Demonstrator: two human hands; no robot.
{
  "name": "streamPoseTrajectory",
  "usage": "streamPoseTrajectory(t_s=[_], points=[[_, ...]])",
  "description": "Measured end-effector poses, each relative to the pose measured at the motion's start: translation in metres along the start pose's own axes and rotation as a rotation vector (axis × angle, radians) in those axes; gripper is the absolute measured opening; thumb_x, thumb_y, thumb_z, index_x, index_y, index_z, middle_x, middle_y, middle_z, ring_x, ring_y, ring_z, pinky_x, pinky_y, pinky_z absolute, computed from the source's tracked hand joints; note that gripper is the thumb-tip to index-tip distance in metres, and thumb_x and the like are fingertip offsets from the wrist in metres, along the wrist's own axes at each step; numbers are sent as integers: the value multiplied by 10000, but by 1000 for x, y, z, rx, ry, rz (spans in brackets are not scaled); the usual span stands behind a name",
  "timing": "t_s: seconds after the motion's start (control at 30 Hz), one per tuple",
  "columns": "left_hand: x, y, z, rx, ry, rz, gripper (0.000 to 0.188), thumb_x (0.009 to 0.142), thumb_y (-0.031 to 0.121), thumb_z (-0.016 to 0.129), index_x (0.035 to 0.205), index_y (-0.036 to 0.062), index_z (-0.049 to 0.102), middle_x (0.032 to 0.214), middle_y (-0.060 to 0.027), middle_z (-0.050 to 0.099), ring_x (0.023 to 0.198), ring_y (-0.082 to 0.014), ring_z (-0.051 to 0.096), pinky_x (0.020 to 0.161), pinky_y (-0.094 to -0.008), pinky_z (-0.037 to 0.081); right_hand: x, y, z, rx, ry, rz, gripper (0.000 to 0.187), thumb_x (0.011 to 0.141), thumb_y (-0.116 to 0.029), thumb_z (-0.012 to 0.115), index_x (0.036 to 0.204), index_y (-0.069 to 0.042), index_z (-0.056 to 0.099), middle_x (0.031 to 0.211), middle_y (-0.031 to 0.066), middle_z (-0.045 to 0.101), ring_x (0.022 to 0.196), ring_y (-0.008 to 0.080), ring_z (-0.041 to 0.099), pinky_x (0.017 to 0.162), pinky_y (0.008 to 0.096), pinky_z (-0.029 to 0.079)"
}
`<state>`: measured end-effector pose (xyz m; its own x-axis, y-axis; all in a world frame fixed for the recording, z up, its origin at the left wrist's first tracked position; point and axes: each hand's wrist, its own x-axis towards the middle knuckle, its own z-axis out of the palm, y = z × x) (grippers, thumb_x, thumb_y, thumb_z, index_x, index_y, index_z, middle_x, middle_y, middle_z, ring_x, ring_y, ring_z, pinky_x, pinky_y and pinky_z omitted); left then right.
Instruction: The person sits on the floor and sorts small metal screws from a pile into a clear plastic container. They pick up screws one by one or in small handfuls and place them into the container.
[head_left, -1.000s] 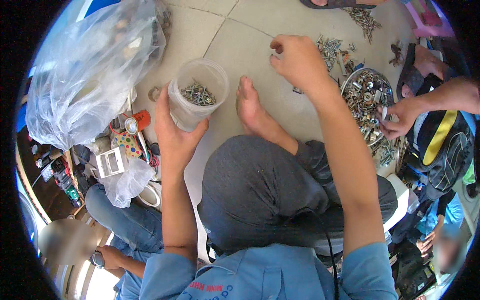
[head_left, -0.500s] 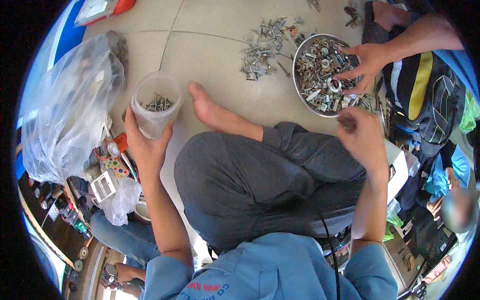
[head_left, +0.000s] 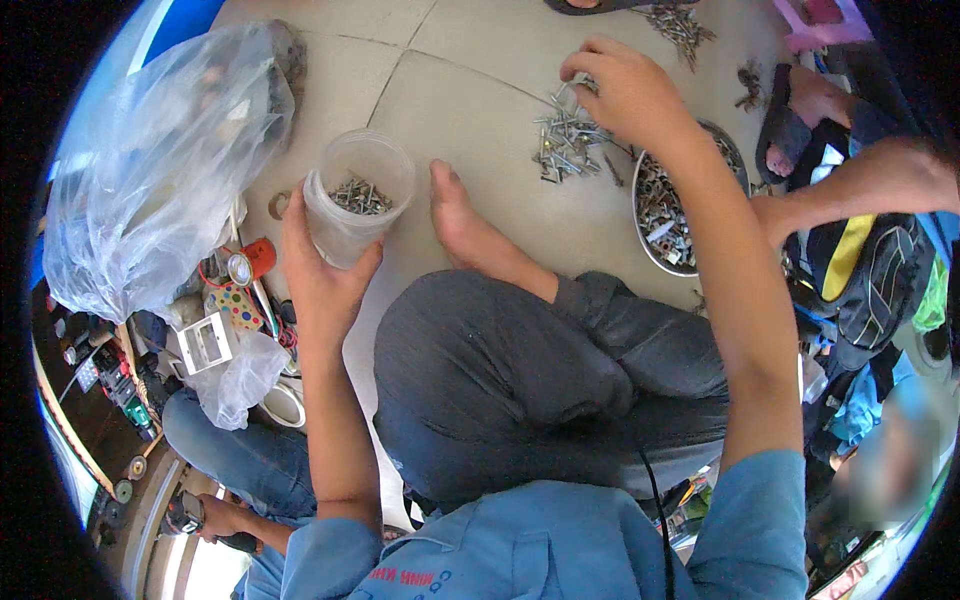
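Note:
In my left hand is a clear plastic tub, tilted, with a small heap of screws in the bottom. My right hand reaches over a loose pile of silvery screws on the tiled floor. Its fingers are curled, and a few screws show at the fingertips; whether they are gripped or lie behind is hard to tell. Under my right forearm stands a round metal bowl full of mixed screws, nuts and fittings, partly hidden by the arm.
Another person's arm comes in from the right beside the bowl, its hand mostly hidden. A black and yellow bag lies there. At left are a large clear plastic bag and a white frame. Another screw pile lies farther off.
My right hand has moved from the bowl's near edge out over the floor pile. The other person's hand has drawn back from the bowl's contents. My left hand still holds the tub.

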<state>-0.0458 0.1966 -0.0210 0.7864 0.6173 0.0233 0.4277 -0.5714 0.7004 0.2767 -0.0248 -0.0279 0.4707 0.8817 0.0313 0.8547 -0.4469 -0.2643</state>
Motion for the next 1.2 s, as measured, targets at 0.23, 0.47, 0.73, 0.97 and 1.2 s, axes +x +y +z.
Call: streamPoseTrajectory(t_s=[0.23, 0.47, 0.73, 0.97, 1.2], points=[[1, -1, -4, 31, -9, 9, 937, 691, 146, 860, 1498, -35, 417, 1415, -231, 565, 1330, -365, 558, 1135, -445, 420, 38, 29, 32, 51, -185, -68, 198, 821, -79, 687, 1018, -87, 703, 1003, 88, 681, 921, 281, 681, 822, 395, 557], [1, -4, -1, -35, -1, 12, 947, 684, 99, 850, 1508, -22, 401, 1425, -208, 555, 1333, -354, 553, 1141, -445, 416, 11, 54, 14, 1594, -7, 712, 188, 859, -122, 640, 997, 3, 665, 960, 111, 696, 885, 228, 676, 797, 353, 550], [4, 6, -2, 16, 5, 30, 928, 677, 81, 838, 1499, -12, 418, 1389, -210, 574, 1311, -362, 569, 1126, -445, 425, 11, 10, 30, 33, -271, 454, 298, 811, -270, 693, 936, -13, 777, 1044, 262, 724, 976, 389, 724, 902, 471, 567], [2, 5, -4, 59, 4, 28, 926, 685, 104, 851, 1497, -13, 420, 1394, -218, 572, 1304, -374, 572, 1115, -451, 433, -1, 34, 17, 1136, -135, 579, 249, 858, -263, 641, 894, -18, 668, 877, 126, 659, 829, 272, 649, 739, 393, 508], [5, 14, -3, 113, 4, 24, 932, 678, 103, 860, 1495, -12, 424, 1381, -222, 585, 1300, -373, 578, 1117, -448, 433, -3, 59, 6, 1876, -187, 678, 236, 904, -291, 572, 947, -60, 593, 839, 44, 549, 775, 173, 534, 650, 318, 403]])
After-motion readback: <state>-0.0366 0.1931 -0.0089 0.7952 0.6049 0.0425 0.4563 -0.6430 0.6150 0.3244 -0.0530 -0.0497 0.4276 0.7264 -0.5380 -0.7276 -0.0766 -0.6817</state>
